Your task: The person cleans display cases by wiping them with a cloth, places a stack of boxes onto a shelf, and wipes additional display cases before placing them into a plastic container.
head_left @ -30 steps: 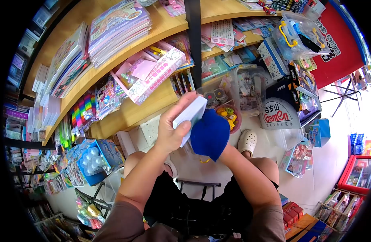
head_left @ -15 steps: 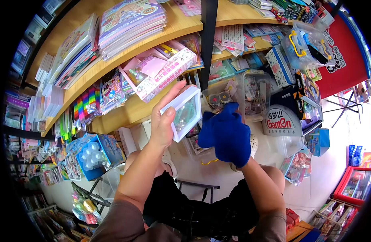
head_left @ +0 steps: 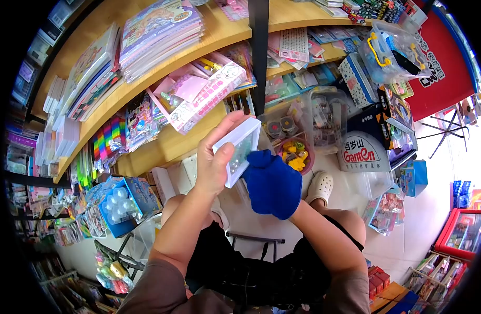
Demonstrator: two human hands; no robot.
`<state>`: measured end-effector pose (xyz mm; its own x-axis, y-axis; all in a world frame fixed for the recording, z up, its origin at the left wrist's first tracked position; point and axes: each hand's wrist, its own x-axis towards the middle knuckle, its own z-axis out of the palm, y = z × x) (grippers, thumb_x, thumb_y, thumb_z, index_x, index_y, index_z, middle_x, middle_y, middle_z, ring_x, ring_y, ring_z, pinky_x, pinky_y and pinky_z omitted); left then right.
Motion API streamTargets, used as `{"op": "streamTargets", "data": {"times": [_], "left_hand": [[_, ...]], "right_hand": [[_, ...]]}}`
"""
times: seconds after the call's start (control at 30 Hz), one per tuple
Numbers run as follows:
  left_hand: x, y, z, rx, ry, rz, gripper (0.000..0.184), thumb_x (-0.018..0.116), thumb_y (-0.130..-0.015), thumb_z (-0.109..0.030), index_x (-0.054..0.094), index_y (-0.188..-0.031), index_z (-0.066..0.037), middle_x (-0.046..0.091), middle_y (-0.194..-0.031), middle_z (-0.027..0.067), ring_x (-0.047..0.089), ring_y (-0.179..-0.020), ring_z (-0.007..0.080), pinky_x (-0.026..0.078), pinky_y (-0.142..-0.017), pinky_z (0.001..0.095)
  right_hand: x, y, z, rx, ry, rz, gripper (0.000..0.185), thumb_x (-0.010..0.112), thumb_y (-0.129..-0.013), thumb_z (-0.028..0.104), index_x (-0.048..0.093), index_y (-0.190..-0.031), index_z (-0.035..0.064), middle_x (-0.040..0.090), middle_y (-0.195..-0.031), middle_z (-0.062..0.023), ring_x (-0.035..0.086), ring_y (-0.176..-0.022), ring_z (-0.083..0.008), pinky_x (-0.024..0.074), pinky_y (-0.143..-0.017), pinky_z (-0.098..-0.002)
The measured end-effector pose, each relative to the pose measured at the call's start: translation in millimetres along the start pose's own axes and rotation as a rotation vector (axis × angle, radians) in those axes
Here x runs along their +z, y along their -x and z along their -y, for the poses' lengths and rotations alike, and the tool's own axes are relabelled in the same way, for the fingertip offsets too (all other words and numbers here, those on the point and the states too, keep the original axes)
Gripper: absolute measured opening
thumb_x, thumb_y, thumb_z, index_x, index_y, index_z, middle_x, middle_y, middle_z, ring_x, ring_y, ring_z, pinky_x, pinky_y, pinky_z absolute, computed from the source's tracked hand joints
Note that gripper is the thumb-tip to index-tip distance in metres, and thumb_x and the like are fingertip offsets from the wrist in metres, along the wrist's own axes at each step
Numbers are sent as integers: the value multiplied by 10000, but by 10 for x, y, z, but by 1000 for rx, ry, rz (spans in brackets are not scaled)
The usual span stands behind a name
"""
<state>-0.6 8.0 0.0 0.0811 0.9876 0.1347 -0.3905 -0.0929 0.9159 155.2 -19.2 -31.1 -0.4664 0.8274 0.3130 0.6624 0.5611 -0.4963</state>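
My left hand [head_left: 214,163] is closed around a shallow white-framed box [head_left: 242,149] with a see-through face, its thumb on the near side of the frame. The box is tilted, and what lies behind its face is too unclear to name. A blue cloth mitt [head_left: 276,191] covers my right hand, hiding the fingers. The mitt's tip meets the box's lower right part; whether the hand grips the frame or only touches it cannot be told. Beyond the mitt, a pink round basket [head_left: 310,163] holds small yellow items.
A wooden shelf [head_left: 219,36] with stacked books and a pink printed box [head_left: 209,99] curves ahead. Clear plastic bins [head_left: 326,118] and a Ganten carton [head_left: 361,153] stand right of centre. A blue box [head_left: 126,201] sits at left. My shoe [head_left: 321,188] is on the floor.
The mitted right hand has moved left, from beside the box onto it, uncovering the pink basket. The box has turned more edge-on. My left hand keeps hold of it.
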Motion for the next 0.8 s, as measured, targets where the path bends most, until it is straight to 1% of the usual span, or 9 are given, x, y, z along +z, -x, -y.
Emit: {"op": "streamTargets", "data": {"times": [0.13, 0.2, 0.3, 0.4, 0.53, 0.63, 0.67, 0.73, 0.8], "left_hand": [[3, -4, 18, -7, 36, -2, 752, 635, -806, -449, 417, -1323, 50, 513, -1283, 189, 502, -1183, 231, 363, -1011, 334], [-37, -19, 74, 4, 15, -33, 783, 625, -797, -479, 404, -1332, 47, 511, -1281, 193, 511, -1173, 239, 377, -1002, 337], [-53, -147, -13, -2, 63, -66, 863, 595, -764, -549, 353, -1361, 26, 484, -1301, 200, 527, -1153, 271, 430, -966, 372], [-50, -190, -62, -3, 104, -66, 894, 561, -758, -579, 306, -1391, -1, 452, -1325, 206, 515, -1165, 300, 452, -957, 408], [-73, -166, -28, 7, 115, -72, 912, 563, -755, -590, 304, -1392, 8, 450, -1322, 218, 509, -1169, 308, 443, -964, 403], [-50, -153, -70, 38, 95, -71, 929, 571, -746, -596, 311, -1384, 28, 448, -1327, 222, 512, -1168, 296, 444, -958, 386], [-54, -147, -69, 46, 106, -53, 912, 575, -759, -576, 313, -1383, 34, 449, -1331, 218, 506, -1177, 286, 427, -973, 375], [-62, -130, -62, 60, 126, -18, 876, 584, -783, -537, 317, -1382, 45, 451, -1338, 210, 495, -1197, 266, 392, -1003, 353], [-56, -118, -64, 52, 116, -13, 876, 579, -788, -536, 312, -1383, 49, 449, -1341, 209, 479, -1213, 265, 377, -1014, 352]], "right_hand": [[-43, -14, 295, 469, -363, -66, 227, 660, -548, 178, 643, -775, 163, 621, -851, -11, 589, -770, -265, 473, -600, -367], [-325, -94, 312, 192, -200, 126, 199, 676, -540, 189, 638, -732, 152, 623, -797, -9, 595, -758, -251, 471, -602, -358], [-201, 22, 168, -113, -137, 122, 161, 696, -570, 194, 642, -709, 134, 635, -770, -19, 604, -750, -223, 469, -603, -341], [-119, 3, 72, -87, -452, 257, 136, 696, -655, 180, 671, -766, 104, 651, -743, -49, 610, -701, -204, 464, -613, -330], [-223, -78, -16, 28, -646, 308, 147, 668, -721, 181, 654, -765, 41, 648, -715, -110, 603, -617, -232, 480, -636, -327], [99, 109, -302, 113, -1362, 223, 180, 637, -759, 198, 616, -711, 26, 618, -690, -150, 595, -619, -275, 485, -632, -352], [90, 131, -301, 186, -1569, 274, 198, 627, -770, 206, 602, -693, 25, 606, -701, -161, 589, -622, -289, 482, -625, -365], [81, 115, -295, 224, -1526, 303, 217, 623, -764, 217, 577, -673, 26, 580, -734, -169, 575, -654, -306, 472, -622, -390], [110, 95, -324, 101, -964, 283, 209, 634, -729, 217, 560, -684, 27, 554, -777, -165, 555, -709, -313, 457, -637, -412]]}}
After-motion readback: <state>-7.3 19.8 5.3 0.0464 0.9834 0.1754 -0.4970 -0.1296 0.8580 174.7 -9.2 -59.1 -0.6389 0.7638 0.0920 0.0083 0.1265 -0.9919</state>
